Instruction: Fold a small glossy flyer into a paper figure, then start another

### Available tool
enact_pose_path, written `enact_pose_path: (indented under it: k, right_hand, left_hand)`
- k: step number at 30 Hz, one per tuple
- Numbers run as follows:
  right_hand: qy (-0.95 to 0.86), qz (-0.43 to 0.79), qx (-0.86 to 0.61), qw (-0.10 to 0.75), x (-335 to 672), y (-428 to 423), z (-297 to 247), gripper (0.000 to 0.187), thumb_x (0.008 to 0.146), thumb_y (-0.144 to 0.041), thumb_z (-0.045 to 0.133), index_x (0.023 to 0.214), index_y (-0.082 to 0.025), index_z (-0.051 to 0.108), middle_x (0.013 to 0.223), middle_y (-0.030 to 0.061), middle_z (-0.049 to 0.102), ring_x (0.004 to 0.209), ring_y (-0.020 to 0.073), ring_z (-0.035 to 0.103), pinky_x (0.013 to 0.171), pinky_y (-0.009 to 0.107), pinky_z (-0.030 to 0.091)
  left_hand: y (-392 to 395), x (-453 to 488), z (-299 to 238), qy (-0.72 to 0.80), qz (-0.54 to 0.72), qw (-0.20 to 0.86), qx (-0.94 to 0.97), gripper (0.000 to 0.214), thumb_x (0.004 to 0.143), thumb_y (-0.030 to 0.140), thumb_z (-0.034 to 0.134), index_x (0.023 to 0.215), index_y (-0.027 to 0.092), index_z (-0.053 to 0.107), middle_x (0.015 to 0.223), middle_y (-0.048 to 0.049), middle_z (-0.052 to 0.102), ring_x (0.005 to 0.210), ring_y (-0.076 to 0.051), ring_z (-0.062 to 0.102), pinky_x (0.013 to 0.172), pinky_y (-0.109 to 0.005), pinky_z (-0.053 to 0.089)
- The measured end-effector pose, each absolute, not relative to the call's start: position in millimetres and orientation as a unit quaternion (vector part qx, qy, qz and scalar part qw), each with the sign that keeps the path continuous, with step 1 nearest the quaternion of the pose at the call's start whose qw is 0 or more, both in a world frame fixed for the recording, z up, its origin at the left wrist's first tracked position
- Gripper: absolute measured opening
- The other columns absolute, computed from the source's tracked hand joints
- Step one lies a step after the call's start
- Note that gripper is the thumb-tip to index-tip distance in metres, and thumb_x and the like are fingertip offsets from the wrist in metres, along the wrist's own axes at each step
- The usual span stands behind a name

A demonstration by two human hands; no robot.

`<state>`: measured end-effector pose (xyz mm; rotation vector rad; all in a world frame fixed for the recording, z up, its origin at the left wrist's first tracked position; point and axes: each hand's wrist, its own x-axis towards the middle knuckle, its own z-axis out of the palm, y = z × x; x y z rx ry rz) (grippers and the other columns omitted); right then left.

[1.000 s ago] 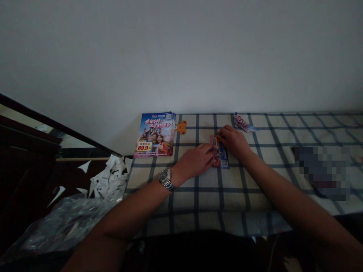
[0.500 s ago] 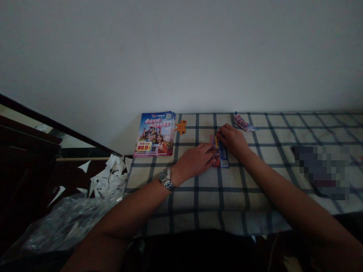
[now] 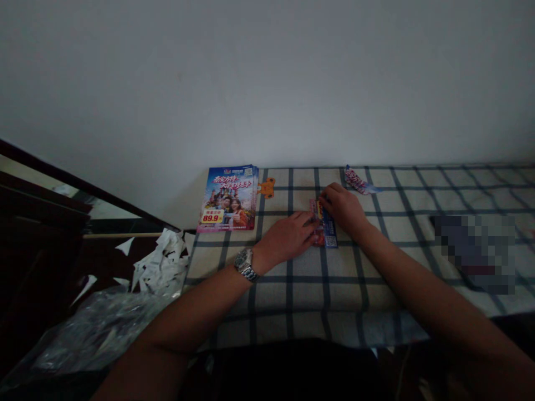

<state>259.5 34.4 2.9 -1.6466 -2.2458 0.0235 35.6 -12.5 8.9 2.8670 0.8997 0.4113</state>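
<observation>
A small folded flyer (image 3: 330, 234), blue on the right with a QR code and pinkish on the left, lies on the checked cloth. From the left, my left hand (image 3: 288, 235) rests with its fingers stretched over the flyer's pink side, holding it down. My right hand (image 3: 343, 209) has its fingers bent and pressed together on the flyer's upper part; the thumb is largely hidden. A stack of flyers (image 3: 229, 197) marked 89.9 sits at the left back of the table. Behind my right hand lies a crumpled or twisted piece of printed paper (image 3: 358, 181).
A blue-and-white checked tablecloth (image 3: 276, 303) covers the table, which stands against a pale wall (image 3: 292, 83). A dark, blurred-out object (image 3: 472, 253) lies at the right. Torn white paper (image 3: 163, 259) and clear plastic (image 3: 100, 328) are on the floor at the left.
</observation>
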Motion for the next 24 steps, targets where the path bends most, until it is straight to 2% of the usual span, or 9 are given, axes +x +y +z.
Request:
enact_pose_path:
  k: [13,24]
  right_hand:
    - [-0.791,0.016,-0.565,0.233,262.0,32.9,-1.9,0.011,0.1,-0.022,0.058,0.094,-0.019,0.067,0.102,0.0105,0.068,0.085,0.0242,0.065,0.074,0.035,0.047]
    - [-0.803,0.061,-0.526,0.275,276.4,25.6,-3.0,0.006,0.097,-0.022,0.063,0.093,-0.021,0.068,0.096,0.008,0.067,0.085,0.0243,0.065,0.075,0.036,0.048]
  left_hand:
    - [-11.3,36.1,6.6,0.296,0.146,0.071,0.941,0.04,0.111,0.037,0.043,0.139,0.016,0.062,0.135,-0.0121,0.061,0.123,-0.026,0.059,0.097,-0.04,0.06]
    - [-4.8,33.7,2.1,0.286,0.169,0.083,0.94,0.037,0.109,0.033,0.048,0.139,0.016,0.062,0.138,-0.0128,0.06,0.129,-0.026,0.057,0.107,-0.042,0.056]
